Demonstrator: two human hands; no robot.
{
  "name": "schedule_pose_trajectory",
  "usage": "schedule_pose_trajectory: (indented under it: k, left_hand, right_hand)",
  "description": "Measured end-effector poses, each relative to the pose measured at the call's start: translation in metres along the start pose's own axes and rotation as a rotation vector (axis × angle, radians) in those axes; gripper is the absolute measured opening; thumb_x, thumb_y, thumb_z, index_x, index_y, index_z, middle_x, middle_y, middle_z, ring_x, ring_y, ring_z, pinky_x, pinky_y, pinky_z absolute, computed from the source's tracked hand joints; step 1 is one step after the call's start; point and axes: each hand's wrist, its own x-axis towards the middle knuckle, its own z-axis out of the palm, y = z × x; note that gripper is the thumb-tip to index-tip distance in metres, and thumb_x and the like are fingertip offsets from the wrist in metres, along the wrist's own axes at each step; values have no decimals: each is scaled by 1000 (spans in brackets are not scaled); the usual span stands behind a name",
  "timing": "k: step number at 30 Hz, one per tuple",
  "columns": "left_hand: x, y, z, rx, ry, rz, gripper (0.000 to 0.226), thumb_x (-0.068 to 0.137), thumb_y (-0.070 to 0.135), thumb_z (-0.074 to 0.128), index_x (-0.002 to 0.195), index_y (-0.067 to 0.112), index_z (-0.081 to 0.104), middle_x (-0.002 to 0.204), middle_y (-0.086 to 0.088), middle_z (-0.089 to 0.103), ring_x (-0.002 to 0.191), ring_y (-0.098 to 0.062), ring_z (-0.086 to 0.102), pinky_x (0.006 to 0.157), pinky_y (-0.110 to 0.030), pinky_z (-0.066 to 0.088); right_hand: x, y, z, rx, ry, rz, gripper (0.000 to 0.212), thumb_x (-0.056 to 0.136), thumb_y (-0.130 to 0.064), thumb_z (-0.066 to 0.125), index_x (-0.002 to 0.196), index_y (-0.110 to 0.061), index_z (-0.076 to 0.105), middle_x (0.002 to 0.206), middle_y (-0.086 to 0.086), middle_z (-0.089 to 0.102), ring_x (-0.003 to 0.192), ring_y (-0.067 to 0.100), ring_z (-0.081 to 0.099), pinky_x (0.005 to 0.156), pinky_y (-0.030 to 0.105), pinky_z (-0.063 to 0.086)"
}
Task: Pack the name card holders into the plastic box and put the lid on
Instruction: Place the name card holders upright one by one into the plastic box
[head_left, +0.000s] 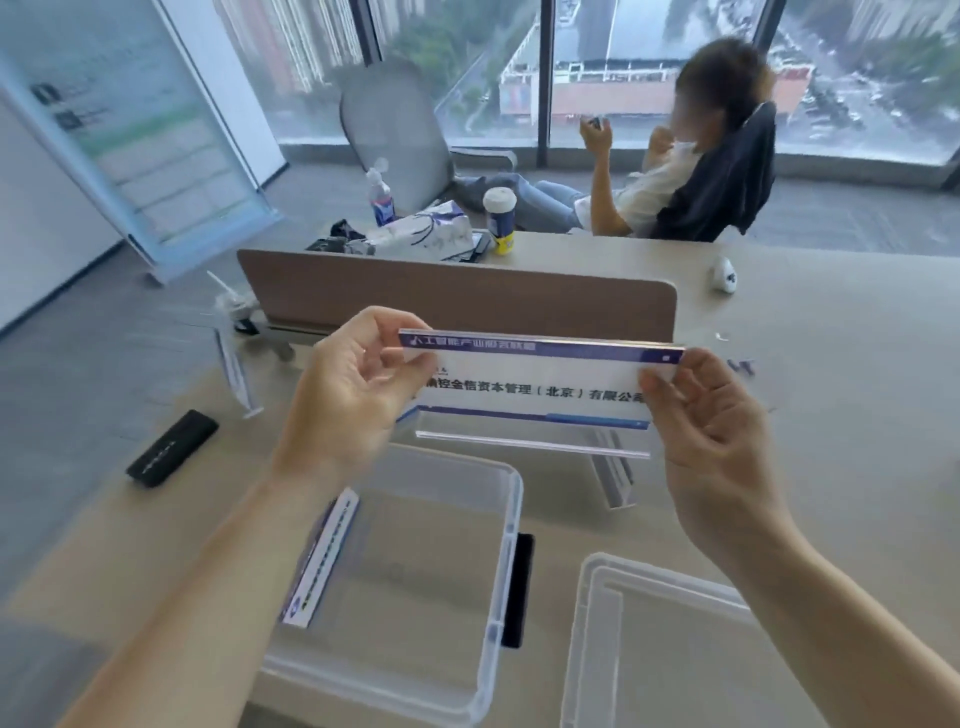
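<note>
Grip is taken on one name card holder (535, 384) at its two short ends: the left end is pinched by the left hand (353, 384) and the right end by the right hand (711, 415), with fingers curled over the top edge. It is held level in the air above the worktop (831, 338), just beyond the far rim of the open plastic box (498, 545), which stands at the near edge. A second holder (322, 561) is seen inside the box, against its left wall. The lid (587, 649) lies just beside the box on its right. The held piece is judged to be light, stiff clear plastic, smooth and probably slippery, and liable to scratch or crack if dropped. The short ends are judged the best place to take hold, so that the printed card is not smudged and the piece can be lowered flat.
</note>
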Motion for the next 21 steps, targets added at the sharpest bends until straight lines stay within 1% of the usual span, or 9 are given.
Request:
schedule_pose_trajectory:
  k: [2, 3, 6, 9, 11, 13, 15, 17, 21]
  left_hand:
    - [-2, -7, -34, 245, 21, 100, 27, 87, 15, 79, 109, 23, 67, 108, 12, 72, 105, 0, 67, 94, -20, 53]
    - [-1, -9, -49, 403, -1, 170, 32, 86, 20, 81, 113, 28, 66, 113, 18, 68, 111, 6, 62, 97, -17, 48]
    - [9, -14, -79, 663, -236, 268, 34, 89, 25, 78, 121, 33, 69, 115, 20, 70, 108, 3, 62, 97, -21, 50]
    - [18, -36, -96, 699, -459, 159, 13, 94, 26, 70, 105, 33, 73, 88, 11, 74, 82, -10, 68, 78, -33, 57]
    - [23, -58, -106, 719, -499, 106, 4, 95, 29, 67, 97, 31, 71, 77, 7, 70, 75, -17, 66, 71, -39, 57]
    - [23, -81, -116, 691, -507, 39, 5, 95, 31, 67, 94, 28, 70, 77, 6, 69, 74, -19, 66, 71, -38, 57]
    - [19, -102, -123, 651, -497, -54, 9, 95, 29, 68, 89, 23, 72, 72, 8, 68, 66, -12, 62, 65, -29, 53]
    - [12, -123, -125, 626, -470, -153, 20, 95, 25, 68, 75, 24, 67, 60, 11, 59, 52, -4, 53, 52, -13, 39]
    - [-12, -168, -119, 566, -400, -340, 26, 94, 24, 66, 69, 18, 59, 55, 6, 56, 47, -10, 43, 46, -20, 36]
  right_hand:
    - [-1, 6, 31, -27, -47, -7, 20, 99, -25, 62, 93, -6, 58, 97, 37, 58, 87, 30, 57, 86, 66, 47]
    - [-2, 10, 46, -45, -66, -6, 23, 99, -24, 60, 92, -2, 54, 97, 41, 54, 84, 32, 54, 84, 69, 46]
    - [-6, 21, 94, -143, -105, -22, 15, 101, -12, 57, 89, -2, 57, 88, 35, 57, 76, 26, 54, 74, 50, 47]
    - [-6, 35, 138, -197, -164, -11, 14, 101, -8, 56, 93, -13, 66, 87, 19, 69, 79, 22, 63, 77, 36, 51]
    - [-4, 50, 159, -257, -177, 10, 13, 101, -11, 56, 98, -17, 67, 91, 7, 73, 86, 21, 68, 83, 36, 53]
    - [-4, 72, 174, -380, -148, 70, 10, 100, -18, 60, 108, -21, 65, 102, -8, 71, 100, 9, 67, 92, 27, 51]
    - [-13, 98, 186, -476, -50, 201, 32, 96, -22, 65, 127, -24, 56, 122, -10, 63, 120, 4, 57, 107, 26, 43]
    - [-32, 123, 198, -445, 51, 415, 47, 95, -21, 66, 138, -22, 47, 133, -4, 55, 126, 12, 53, 108, 32, 43]
    - [-75, 171, 230, -176, 14, 808, 48, 97, -22, 63, 137, -30, 37, 136, 4, 55, 116, 15, 59, 102, 44, 51]
